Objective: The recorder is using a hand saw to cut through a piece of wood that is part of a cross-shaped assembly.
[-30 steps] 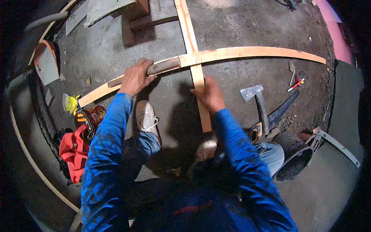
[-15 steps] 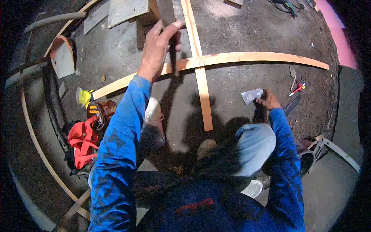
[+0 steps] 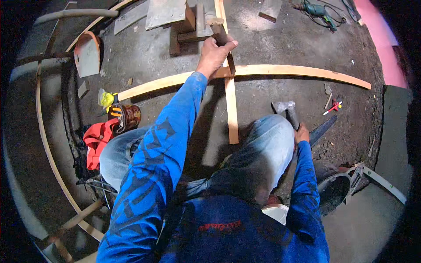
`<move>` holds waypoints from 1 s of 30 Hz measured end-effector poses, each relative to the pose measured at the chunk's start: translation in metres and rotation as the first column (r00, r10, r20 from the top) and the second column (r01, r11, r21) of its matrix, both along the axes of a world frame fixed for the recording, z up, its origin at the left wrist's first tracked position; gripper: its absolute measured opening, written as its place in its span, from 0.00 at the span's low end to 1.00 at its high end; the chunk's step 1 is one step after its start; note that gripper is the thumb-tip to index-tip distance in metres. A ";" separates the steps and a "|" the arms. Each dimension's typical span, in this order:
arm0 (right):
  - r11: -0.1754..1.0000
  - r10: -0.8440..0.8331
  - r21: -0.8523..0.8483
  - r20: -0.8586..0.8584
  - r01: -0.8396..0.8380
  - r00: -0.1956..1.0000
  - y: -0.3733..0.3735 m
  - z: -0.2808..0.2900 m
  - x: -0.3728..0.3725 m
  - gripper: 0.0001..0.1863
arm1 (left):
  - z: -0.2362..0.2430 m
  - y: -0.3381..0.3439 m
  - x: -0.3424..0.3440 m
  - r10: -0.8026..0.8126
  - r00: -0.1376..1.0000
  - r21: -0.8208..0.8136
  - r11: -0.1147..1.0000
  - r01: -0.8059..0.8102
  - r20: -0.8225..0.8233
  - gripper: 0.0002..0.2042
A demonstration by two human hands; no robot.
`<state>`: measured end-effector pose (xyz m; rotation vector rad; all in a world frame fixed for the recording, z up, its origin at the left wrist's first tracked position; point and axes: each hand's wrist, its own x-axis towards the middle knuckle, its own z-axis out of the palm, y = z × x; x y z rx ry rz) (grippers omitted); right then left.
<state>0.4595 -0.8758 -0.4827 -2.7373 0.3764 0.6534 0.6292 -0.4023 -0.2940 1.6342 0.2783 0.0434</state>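
Above the curved wooden strip (image 3: 280, 70) on the concrete floor (image 3: 272, 30), the left hand (image 3: 215, 51) is closed around a dark tool (image 3: 226, 52) where the straight slat (image 3: 231, 105) crosses it. Below the strip's right half, the right hand (image 3: 301, 133) grips the hatchet (image 3: 287, 111) by its handle, near a red pencil (image 3: 332, 108).

Grey concrete floor (image 3: 272, 39) bears a curved wooden strip (image 3: 298, 70), straight slat (image 3: 231, 114), drill (image 3: 318, 9), red cloth (image 3: 97, 141)
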 end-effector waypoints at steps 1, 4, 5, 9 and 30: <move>0.997 -0.059 0.058 0.003 0.058 0.998 -0.003 0.000 0.002 0.35 | -0.005 0.001 0.001 -0.030 1.000 0.013 0.999 0.030 0.005 0.11; 0.976 -0.103 0.188 -0.066 0.114 0.992 -0.007 -0.007 -0.004 0.33 | -0.020 0.008 -0.002 -0.132 0.988 0.080 0.987 0.138 -0.076 0.08; 0.972 -0.123 0.192 -0.066 0.133 0.990 -0.007 -0.010 -0.009 0.32 | -0.024 0.009 -0.003 -0.147 0.989 0.056 0.987 0.148 -0.016 0.07; 0.968 -0.169 0.179 -0.050 0.175 0.984 -0.001 -0.016 -0.033 0.32 | -0.027 0.020 -0.002 -0.271 0.961 0.071 0.961 0.267 0.052 0.07; 0.974 -0.176 0.142 -0.028 0.178 0.984 0.028 0.023 -0.048 0.29 | -0.022 0.030 -0.002 -0.296 0.955 0.199 0.936 0.291 -0.007 0.13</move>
